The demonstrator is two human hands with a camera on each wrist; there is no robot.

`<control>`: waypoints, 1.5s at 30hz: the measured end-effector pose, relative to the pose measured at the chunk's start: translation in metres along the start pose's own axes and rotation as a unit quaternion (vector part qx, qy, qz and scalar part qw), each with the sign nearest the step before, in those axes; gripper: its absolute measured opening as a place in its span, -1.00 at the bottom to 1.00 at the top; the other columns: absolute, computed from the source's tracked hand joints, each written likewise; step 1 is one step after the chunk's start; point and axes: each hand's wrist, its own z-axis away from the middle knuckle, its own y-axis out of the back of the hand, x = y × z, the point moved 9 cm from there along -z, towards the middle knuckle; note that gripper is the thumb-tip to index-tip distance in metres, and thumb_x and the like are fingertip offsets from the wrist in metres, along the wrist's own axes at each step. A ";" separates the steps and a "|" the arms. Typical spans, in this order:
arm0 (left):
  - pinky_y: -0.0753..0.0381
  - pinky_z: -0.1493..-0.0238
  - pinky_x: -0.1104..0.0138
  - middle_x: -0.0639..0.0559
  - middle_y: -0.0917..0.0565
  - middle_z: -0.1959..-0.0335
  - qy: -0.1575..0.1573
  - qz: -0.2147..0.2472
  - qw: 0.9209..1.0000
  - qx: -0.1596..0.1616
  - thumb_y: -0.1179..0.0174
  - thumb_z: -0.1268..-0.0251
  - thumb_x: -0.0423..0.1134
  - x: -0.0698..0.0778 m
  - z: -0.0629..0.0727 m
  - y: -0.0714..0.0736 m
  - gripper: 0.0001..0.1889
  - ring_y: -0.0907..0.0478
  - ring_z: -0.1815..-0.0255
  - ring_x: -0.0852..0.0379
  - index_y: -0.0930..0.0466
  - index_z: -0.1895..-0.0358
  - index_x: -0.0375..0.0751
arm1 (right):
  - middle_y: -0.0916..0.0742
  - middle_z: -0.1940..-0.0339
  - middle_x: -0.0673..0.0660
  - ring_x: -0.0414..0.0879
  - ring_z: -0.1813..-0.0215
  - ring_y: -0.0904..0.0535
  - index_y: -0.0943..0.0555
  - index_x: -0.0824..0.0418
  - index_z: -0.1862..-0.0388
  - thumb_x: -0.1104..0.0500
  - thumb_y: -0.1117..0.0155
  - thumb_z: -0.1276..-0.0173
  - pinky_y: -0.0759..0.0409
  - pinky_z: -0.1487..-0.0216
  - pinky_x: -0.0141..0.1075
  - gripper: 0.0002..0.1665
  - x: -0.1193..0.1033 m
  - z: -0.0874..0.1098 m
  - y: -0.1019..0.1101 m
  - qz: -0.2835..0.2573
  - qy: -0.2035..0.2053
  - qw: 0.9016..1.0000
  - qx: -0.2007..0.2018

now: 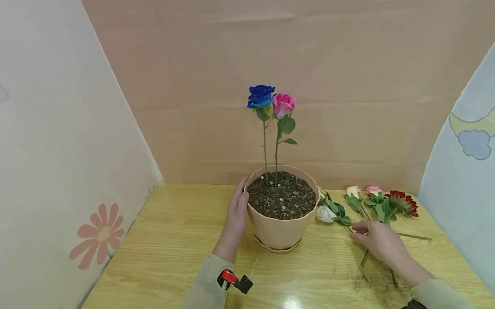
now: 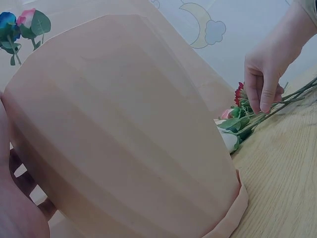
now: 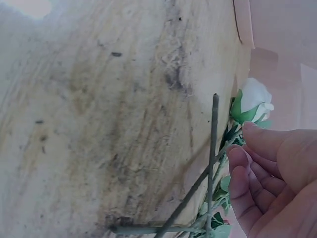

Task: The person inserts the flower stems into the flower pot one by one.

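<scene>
A pale pink flowerpot [image 1: 280, 231] filled with dark soil [image 1: 285, 198] stands on its saucer. A blue rose [image 1: 261, 96] and a pink rose [image 1: 283, 105] stand upright in the soil, near its left side. My left hand [image 1: 237, 214] rests against the pot's left wall, thumb toward the front and the other fingers farther back. To the right of the pot, my right hand [image 1: 379, 238] pinches the stem of a white rose [image 3: 253, 101] between thumb and index finger, just below the bloom in the right wrist view. That rose lies low by the table among crossing stems.
Right of the pot lie a cream rose [image 1: 353, 192], a light pink rose [image 1: 373, 190] and a dark red flower [image 1: 402, 203], with leaves and stems overlapping. Loose soil [image 1: 377, 282] is scattered over the wooden table [image 1: 175, 248]. A curtain hangs close behind.
</scene>
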 end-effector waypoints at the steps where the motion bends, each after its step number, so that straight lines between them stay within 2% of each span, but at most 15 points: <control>1: 0.00 -0.73 -0.19 0.06 -0.20 -0.79 0.000 0.000 1.000 0.002 0.17 -0.86 -0.11 0.000 0.000 0.000 -0.43 -0.01 -0.81 -0.08 -0.22 -0.80 0.07 | -0.86 0.17 0.14 0.07 0.21 -0.79 -0.81 0.38 -0.09 0.07 -0.54 -0.52 -0.75 0.18 0.10 -0.61 0.001 0.000 -0.001 0.000 -0.001 1.000 -0.001; 8: -0.01 -0.73 -0.18 0.04 -0.22 -0.78 -0.001 -0.005 1.000 0.005 0.16 -0.85 -0.11 0.000 0.000 0.000 -0.43 -0.03 -0.80 -0.08 -0.24 -0.79 0.06 | -0.86 0.19 0.11 0.03 0.22 -0.78 -0.83 0.34 -0.06 0.10 -0.54 -0.50 -0.75 0.21 0.07 -0.66 0.006 0.000 -0.007 0.001 -0.002 1.000 -0.004; 15: 0.01 -0.73 -0.20 0.00 -0.22 -0.78 -0.006 -0.004 1.000 0.005 0.17 -0.85 -0.12 0.001 -0.001 0.000 -0.42 -0.02 -0.80 -0.12 -0.24 -0.79 0.00 | -0.86 0.21 0.16 0.08 0.26 -0.78 -0.82 0.36 -0.05 0.15 -0.56 -0.47 -0.73 0.25 0.09 -0.67 0.006 0.001 0.000 0.001 0.002 0.999 0.034; 20: 0.04 -0.73 -0.22 -0.04 -0.22 -0.78 -0.009 -0.005 1.000 0.005 0.18 -0.85 -0.13 0.001 -0.001 0.000 -0.42 -0.01 -0.81 -0.14 -0.24 -0.78 -0.07 | -0.86 0.21 0.16 0.15 0.21 -0.79 -0.82 0.37 -0.03 0.14 -0.56 -0.47 -0.73 0.20 0.15 -0.68 0.015 0.001 -0.004 0.005 -0.011 1.000 0.027; 24: 0.01 -0.72 -0.21 -0.01 -0.22 -0.78 -0.007 -0.007 1.000 0.005 0.18 -0.85 -0.12 0.001 0.000 0.000 -0.42 -0.02 -0.80 -0.13 -0.24 -0.79 -0.04 | -0.86 0.21 0.16 0.17 0.19 -0.79 -0.82 0.36 -0.01 0.13 -0.57 -0.47 -0.73 0.18 0.17 -0.68 0.021 0.000 -0.007 0.005 -0.017 1.000 0.024; 33: -0.02 -0.72 -0.18 0.05 -0.20 -0.79 0.002 0.000 1.000 0.001 0.17 -0.85 -0.08 0.000 0.000 0.000 -0.42 -0.02 -0.80 -0.09 -0.23 -0.80 0.08 | -0.84 0.27 0.07 0.03 0.28 -0.76 -0.83 0.31 0.06 0.16 -0.57 -0.46 -0.72 0.26 0.07 -0.76 0.025 -0.001 -0.010 0.011 -0.015 1.000 0.026; 37: 0.01 -0.72 -0.23 -0.01 -0.20 -0.79 -0.002 0.001 1.000 0.000 0.19 -0.86 -0.08 0.000 -0.001 0.000 -0.42 0.00 -0.81 -0.14 -0.22 -0.80 0.03 | -0.84 0.28 0.05 0.00 0.30 -0.75 -0.83 0.30 0.06 0.17 -0.57 -0.46 -0.72 0.28 0.05 -0.78 0.026 -0.001 -0.011 0.011 -0.014 1.000 0.023; 42: 0.02 -0.72 -0.22 -0.01 -0.20 -0.79 -0.001 0.005 1.000 -0.001 0.18 -0.85 -0.10 0.000 -0.001 -0.001 -0.42 0.00 -0.81 -0.13 -0.22 -0.80 0.02 | -0.85 0.23 0.11 0.05 0.27 -0.76 -0.84 0.33 0.00 0.20 -0.50 -0.50 -0.73 0.27 0.06 -0.77 0.022 -0.001 -0.008 0.004 -0.014 1.000 0.022; 45: 0.01 -0.72 -0.20 0.04 -0.20 -0.79 0.003 0.006 1.000 -0.001 0.18 -0.86 -0.09 0.001 0.000 0.000 -0.42 0.00 -0.81 -0.10 -0.22 -0.80 0.07 | -0.86 0.16 0.18 0.03 0.30 -0.74 -0.82 0.36 -0.09 0.20 -0.43 -0.55 -0.67 0.35 -0.02 -0.72 0.018 0.000 -0.004 -0.009 -0.019 0.999 0.026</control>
